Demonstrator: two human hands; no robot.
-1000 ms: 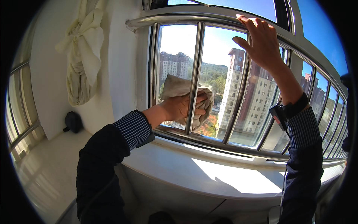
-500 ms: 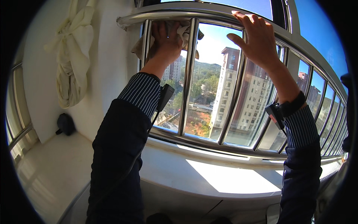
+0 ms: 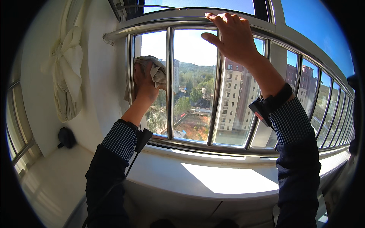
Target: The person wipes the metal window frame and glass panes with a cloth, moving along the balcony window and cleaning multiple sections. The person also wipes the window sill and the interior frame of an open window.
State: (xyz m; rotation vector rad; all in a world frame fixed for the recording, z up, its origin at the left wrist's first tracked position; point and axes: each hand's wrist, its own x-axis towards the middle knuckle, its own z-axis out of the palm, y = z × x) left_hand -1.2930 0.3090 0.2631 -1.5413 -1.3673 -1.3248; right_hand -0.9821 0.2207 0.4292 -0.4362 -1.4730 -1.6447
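Note:
My left hand (image 3: 144, 84) reaches between the shiny metal bars near the window's left end. It is closed on a crumpled grey-beige cloth (image 3: 156, 72), which lies against the window glass (image 3: 192, 57); part of the cloth shows behind the leftmost bar. Higher up and to the right, my right hand (image 3: 235, 38) rests on the rounded metal top rail (image 3: 190, 23). Its fingers lie over the rail and its thumb stands apart, holding nothing loose. Each wrist carries a small black device.
Below the bars runs a white windowsill (image 3: 228, 178) with a bright patch of sunlight. A knotted cream curtain (image 3: 67, 76) hangs by the left wall, above a dark round object (image 3: 67, 137) in the corner. Buildings and trees show through the glass.
My left hand has moved down the glass with the cloth, from near the top rail to about mid-height. The view has shifted right, and my right hand stays on the rail.

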